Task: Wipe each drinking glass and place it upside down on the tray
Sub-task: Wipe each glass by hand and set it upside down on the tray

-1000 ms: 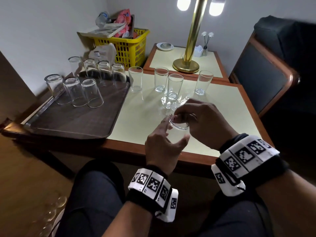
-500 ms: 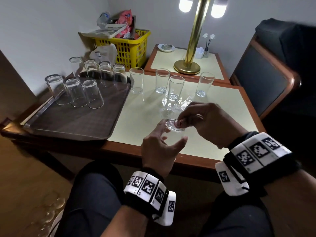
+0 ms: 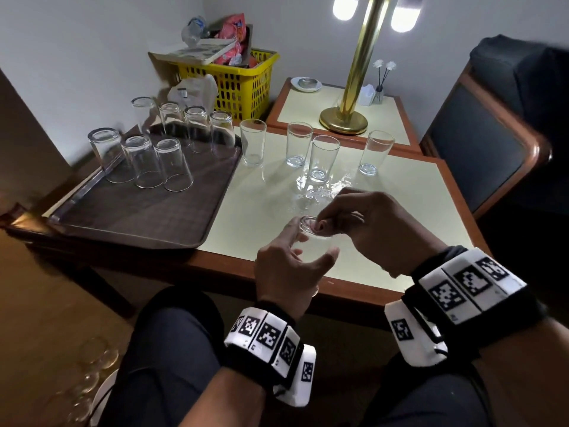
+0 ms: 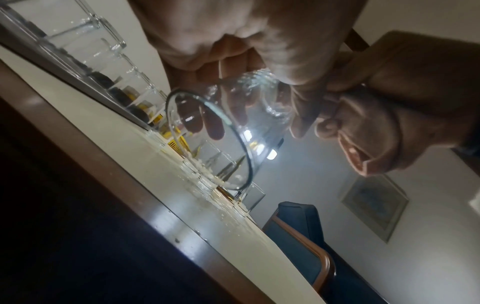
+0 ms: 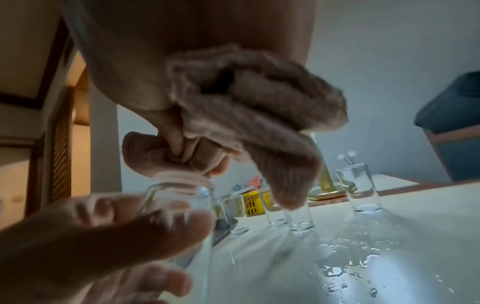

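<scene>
My left hand [image 3: 311, 243] grips a clear drinking glass [image 3: 308, 224] over the table's front part, thumb on one side and fingers on the other. In the left wrist view the glass [image 4: 233, 127] has its wide rim towards the wrist and its base away. My right hand [image 3: 326, 224] holds a bunched beige cloth [image 5: 254, 102] and presses it on the glass's [image 5: 179, 197] upper end. Several glasses [image 3: 172, 164] stand upside down on the brown tray [image 3: 138, 217] at left. Several upright glasses [image 3: 323, 158] stand on the table behind my hands.
Water drops [image 3: 317, 192] lie on the pale table top between the upright glasses and my hands. A yellow basket [image 3: 243, 81] and a brass lamp [image 3: 345, 118] stand behind. An armchair [image 3: 492, 143] is at right. More glassware [image 3: 92, 365] sits on the floor at lower left.
Both hands stay over the same spot of the table. My right fingers have shifted with the cloth over the glass's upper end, and the glass has turned a little in my left hand.
</scene>
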`<state>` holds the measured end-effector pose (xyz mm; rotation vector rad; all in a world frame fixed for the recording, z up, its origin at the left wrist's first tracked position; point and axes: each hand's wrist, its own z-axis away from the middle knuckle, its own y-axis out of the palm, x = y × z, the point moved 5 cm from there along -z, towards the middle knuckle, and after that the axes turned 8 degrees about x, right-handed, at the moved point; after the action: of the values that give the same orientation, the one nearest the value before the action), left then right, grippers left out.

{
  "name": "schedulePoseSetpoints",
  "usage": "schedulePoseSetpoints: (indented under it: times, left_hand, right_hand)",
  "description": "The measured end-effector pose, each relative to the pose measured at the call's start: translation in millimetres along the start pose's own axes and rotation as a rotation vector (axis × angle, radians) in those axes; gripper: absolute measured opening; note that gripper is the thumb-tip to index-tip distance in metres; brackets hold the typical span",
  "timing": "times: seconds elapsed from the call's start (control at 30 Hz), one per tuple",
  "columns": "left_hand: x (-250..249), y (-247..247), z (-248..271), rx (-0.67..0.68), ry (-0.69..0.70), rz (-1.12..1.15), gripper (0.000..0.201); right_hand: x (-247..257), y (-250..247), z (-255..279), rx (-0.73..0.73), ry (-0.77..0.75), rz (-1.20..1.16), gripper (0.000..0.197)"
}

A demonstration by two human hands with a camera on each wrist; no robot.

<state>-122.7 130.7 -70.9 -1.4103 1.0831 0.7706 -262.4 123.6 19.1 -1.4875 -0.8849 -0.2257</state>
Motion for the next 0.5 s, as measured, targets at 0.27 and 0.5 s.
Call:
schedulePoseSetpoints:
  times: [0.27, 0.5]
  left_hand:
    - [16, 2, -9, -0.090, -0.174, 0.374, 0.080]
    - [49, -14, -13, -0.258, -0.610, 1.157, 0.071]
  right_hand:
    - [12, 11, -6, -0.099, -0.122, 0.079, 0.023]
    - [-13, 24, 27, -0.365, -0.028, -0.004, 0.014]
